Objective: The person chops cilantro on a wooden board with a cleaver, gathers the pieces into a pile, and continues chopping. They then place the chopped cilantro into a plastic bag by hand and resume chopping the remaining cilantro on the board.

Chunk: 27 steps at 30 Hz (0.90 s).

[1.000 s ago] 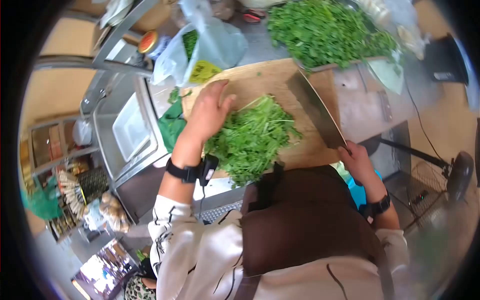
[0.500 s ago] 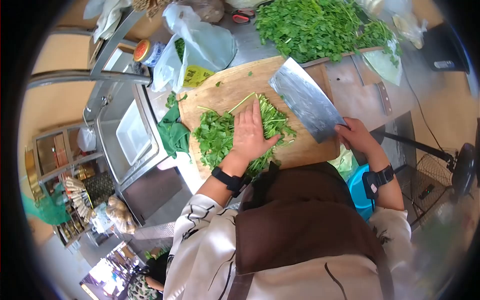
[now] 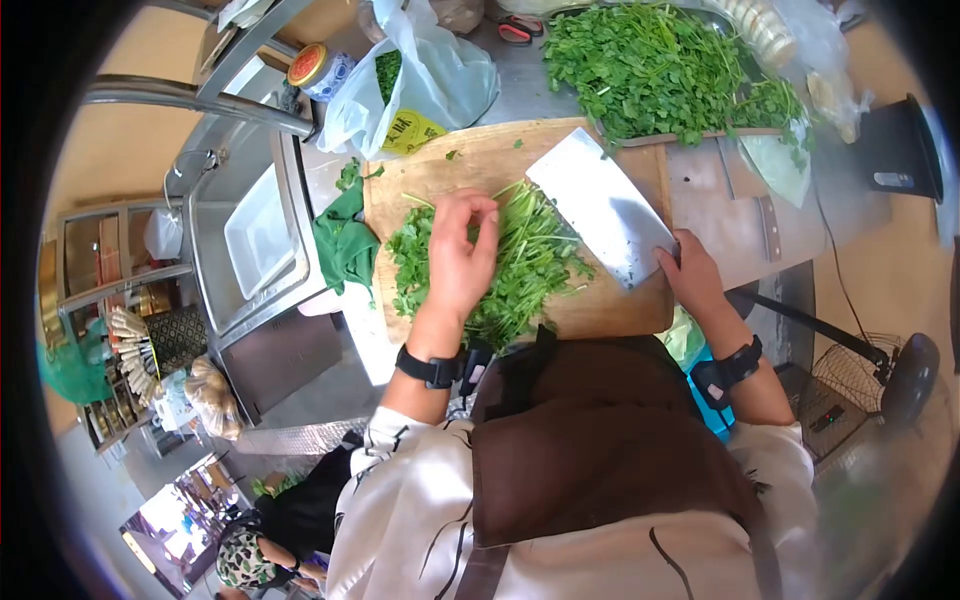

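Observation:
A wooden cutting board (image 3: 610, 315) lies before me with a bunch of leafy green herbs (image 3: 530, 265) on it. Over the left part of the bunch is my left hand (image 3: 463, 245), its fingers curled and the thumb near the fingertips; whether anything is between them is too small to tell. My right hand (image 3: 695, 272) grips the handle end of a wide cleaver (image 3: 600, 205). The blade lies slanted over the right side of the board, beside the stems, its face bright with bits of green on it.
A large herb pile (image 3: 645, 70) sits behind the board. Back left are a plastic bag (image 3: 450, 95) and a jar (image 3: 320, 72). A green cloth (image 3: 345, 245) borders the sink (image 3: 215, 290). Another knife (image 3: 770, 228) lies at right. Another person (image 3: 245, 555) is at lower left.
My left hand has gone from lying spread on the herbs to a curled shape, slightly to the left. The cleaver has shifted slightly left and its blade now looks brighter.

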Each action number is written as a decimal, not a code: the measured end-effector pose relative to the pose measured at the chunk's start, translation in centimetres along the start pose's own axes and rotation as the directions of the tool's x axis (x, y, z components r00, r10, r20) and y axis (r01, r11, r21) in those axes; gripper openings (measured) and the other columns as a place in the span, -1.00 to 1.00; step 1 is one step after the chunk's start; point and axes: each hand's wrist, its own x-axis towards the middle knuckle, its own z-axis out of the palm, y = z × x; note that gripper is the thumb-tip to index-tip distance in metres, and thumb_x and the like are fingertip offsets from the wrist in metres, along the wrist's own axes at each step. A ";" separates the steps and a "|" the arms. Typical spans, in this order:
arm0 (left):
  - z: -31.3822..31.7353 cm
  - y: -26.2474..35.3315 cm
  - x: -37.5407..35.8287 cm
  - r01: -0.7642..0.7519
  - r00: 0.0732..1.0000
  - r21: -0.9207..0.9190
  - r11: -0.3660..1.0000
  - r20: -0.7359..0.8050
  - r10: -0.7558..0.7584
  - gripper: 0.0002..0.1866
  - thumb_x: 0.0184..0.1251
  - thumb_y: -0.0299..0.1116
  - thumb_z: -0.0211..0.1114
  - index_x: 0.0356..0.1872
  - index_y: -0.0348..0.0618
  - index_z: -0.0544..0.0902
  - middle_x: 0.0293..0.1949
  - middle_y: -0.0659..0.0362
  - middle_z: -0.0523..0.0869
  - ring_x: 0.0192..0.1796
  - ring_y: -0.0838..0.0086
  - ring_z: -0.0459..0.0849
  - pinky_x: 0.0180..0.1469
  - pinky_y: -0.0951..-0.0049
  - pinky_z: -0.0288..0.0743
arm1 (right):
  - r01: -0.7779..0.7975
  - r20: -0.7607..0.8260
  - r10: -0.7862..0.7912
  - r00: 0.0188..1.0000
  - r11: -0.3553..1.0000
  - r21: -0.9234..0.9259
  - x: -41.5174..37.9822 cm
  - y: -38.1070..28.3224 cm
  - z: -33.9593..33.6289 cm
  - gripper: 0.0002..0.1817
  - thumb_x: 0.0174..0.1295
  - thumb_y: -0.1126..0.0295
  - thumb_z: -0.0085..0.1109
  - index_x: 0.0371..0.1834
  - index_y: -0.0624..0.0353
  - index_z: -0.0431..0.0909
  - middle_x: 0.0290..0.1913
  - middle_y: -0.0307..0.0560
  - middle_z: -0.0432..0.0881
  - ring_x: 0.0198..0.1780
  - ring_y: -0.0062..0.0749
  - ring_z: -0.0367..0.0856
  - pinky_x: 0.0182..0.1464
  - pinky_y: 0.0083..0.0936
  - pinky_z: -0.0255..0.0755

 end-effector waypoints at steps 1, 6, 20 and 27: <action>-0.1 0.4 -0.4 0.009 0.998 -0.085 0.996 -0.065 -0.014 -0.90 0.29 -0.62 0.27 -0.21 -0.28 0.60 -0.04 0.07 0.61 -0.10 0.40 0.62 -0.09 0.51 0.53 | 0.086 -0.066 -0.093 0.993 0.990 -0.111 0.1 0.1 0.0 -0.69 0.25 0.27 0.24 -0.06 0.24 0.52 -0.12 0.18 0.59 -0.15 0.11 0.60 -0.11 -0.15 0.48; -6.9 0.0 -1.1 -0.038 0.913 -0.302 0.953 -0.397 -0.090 -0.91 0.38 -0.61 0.21 -0.16 -0.24 0.59 0.00 0.15 0.61 -0.05 0.52 0.59 0.03 0.51 0.49 | 0.394 -0.167 -0.443 0.881 0.881 -0.261 0.6 -1.3 -0.9 -0.71 0.19 0.36 0.27 -0.05 0.19 0.53 -0.12 0.09 0.56 -0.08 0.02 0.56 -0.07 -0.21 0.46; -18.2 4.0 3.4 -0.135 0.990 -0.047 0.990 -0.038 0.134 -0.92 0.30 -0.49 0.34 -0.22 -0.21 0.67 -0.15 0.17 0.69 -0.04 0.46 0.64 0.08 0.50 0.46 | -0.104 0.677 -0.186 0.712 0.926 0.364 -2.7 -7.2 3.7 -0.69 0.44 0.19 0.04 -0.24 0.24 0.57 -0.37 -0.11 0.71 -0.32 -0.47 0.71 -0.21 -0.49 0.54; -3.3 -1.5 5.3 -0.138 0.852 0.075 0.988 0.518 0.080 -0.65 0.03 -0.31 0.58 -0.53 -0.17 0.49 -0.33 0.21 0.49 -0.21 0.41 0.54 -0.12 0.42 0.44 | -0.389 0.695 0.057 0.716 0.860 0.330 -2.8 -8.7 5.0 -0.64 0.46 0.16 0.05 -0.21 0.31 0.57 -0.35 -0.12 0.69 -0.34 -0.49 0.70 -0.25 -0.55 0.58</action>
